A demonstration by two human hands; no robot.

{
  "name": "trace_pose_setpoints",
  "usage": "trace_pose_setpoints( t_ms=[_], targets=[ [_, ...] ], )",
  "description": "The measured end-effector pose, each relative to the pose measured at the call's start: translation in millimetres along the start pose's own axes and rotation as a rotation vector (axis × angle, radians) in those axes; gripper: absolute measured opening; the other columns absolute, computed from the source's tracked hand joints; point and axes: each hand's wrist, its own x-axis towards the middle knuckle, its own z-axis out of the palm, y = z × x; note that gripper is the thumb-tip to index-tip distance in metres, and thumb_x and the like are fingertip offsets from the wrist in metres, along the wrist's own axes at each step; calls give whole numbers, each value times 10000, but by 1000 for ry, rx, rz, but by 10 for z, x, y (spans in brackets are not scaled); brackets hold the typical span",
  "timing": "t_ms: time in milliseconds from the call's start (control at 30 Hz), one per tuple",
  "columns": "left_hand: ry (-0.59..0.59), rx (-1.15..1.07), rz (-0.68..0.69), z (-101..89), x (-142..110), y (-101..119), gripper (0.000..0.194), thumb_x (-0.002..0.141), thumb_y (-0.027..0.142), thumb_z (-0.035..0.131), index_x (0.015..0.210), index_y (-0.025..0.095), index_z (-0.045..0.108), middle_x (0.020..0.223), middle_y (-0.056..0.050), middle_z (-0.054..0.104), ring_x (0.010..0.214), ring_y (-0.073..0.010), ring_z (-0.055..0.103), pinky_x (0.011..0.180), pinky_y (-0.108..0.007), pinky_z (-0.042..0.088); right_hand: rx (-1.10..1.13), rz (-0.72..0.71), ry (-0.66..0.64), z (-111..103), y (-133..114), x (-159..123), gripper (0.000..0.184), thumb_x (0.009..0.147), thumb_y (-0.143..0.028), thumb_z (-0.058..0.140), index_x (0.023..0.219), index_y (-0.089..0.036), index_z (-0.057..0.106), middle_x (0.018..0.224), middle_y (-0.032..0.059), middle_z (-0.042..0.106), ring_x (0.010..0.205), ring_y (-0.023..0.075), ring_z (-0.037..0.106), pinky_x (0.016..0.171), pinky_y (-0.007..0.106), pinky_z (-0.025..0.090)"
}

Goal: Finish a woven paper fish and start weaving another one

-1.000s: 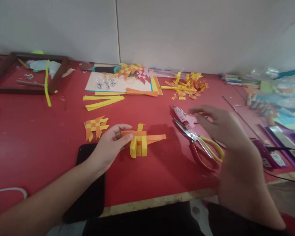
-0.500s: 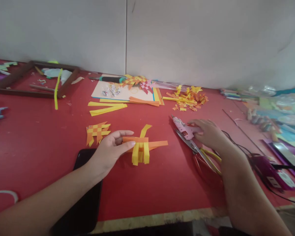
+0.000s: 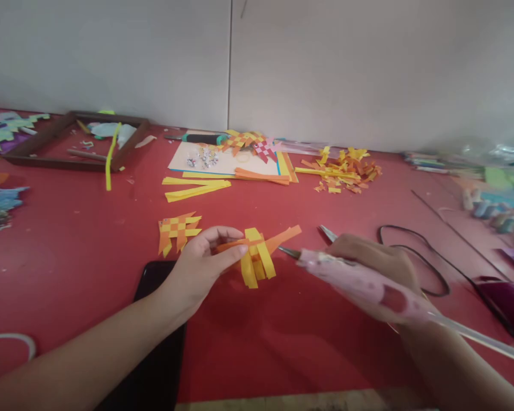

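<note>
Between thumb and fingers, my left hand (image 3: 205, 262) pinches a small weave of yellow and orange paper strips (image 3: 257, 260), its loose ends sticking out. My right hand (image 3: 372, 265) is wrapped around a pink glue gun (image 3: 360, 279), slightly blurred, with a clear glue stick (image 3: 480, 337) out of its back. The gun's nozzle points left, close to the weave's orange strip. Scissors (image 3: 326, 233) lie behind my right hand, only their blade tips showing clearly. A finished-looking woven paper fish (image 3: 177, 228) in orange and yellow rests beyond my left hand.
A black phone (image 3: 154, 342) lies under my left forearm. Yellow strips (image 3: 197, 187), a white sheet (image 3: 223, 161) with googly eyes, paper scraps (image 3: 346, 170) and a brown frame (image 3: 55, 162) sit toward the wall. A black cord (image 3: 448, 254) runs at the right.
My right hand has lifted the glue gun from over the scissors and brought its nozzle left toward the weave. The paper weave has tilted in my left hand. The view has shifted slightly.
</note>
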Motion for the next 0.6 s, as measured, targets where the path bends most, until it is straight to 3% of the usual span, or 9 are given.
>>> trace_pose_setpoints(
  t_ms=[100,200,333,600],
  targets=[
    [-17,14,11,2,-6,-4,273,695,335,843,897,225,695,926,13,694,851,-114,635,758,-215,499,34,-95,-65,68,-73,79,218,834,-215,590,1051,-229,584,818,50,661,667,159,610,568,292,469],
    [-51,42,2,18,-21,31,277,687,356,848,886,215,716,910,-6,722,833,-134,656,741,-233,514,16,-91,-67,80,-116,105,253,799,-155,598,1039,-231,577,814,50,662,675,169,602,589,309,463],
    [-73,119,15,42,-41,71,277,701,365,841,906,210,736,923,-27,747,853,-157,684,757,-251,538,-16,-82,-61,94,-185,115,232,799,-138,609,1017,-218,595,837,53,675,722,175,616,638,318,476],
    [-55,200,38,63,-85,106,331,732,351,823,1009,221,694,871,-1,744,803,-120,681,705,-196,535,-86,-152,-27,130,-219,144,82,813,-164,584,890,-188,583,719,32,605,621,153,533,553,307,412]
  ],
)
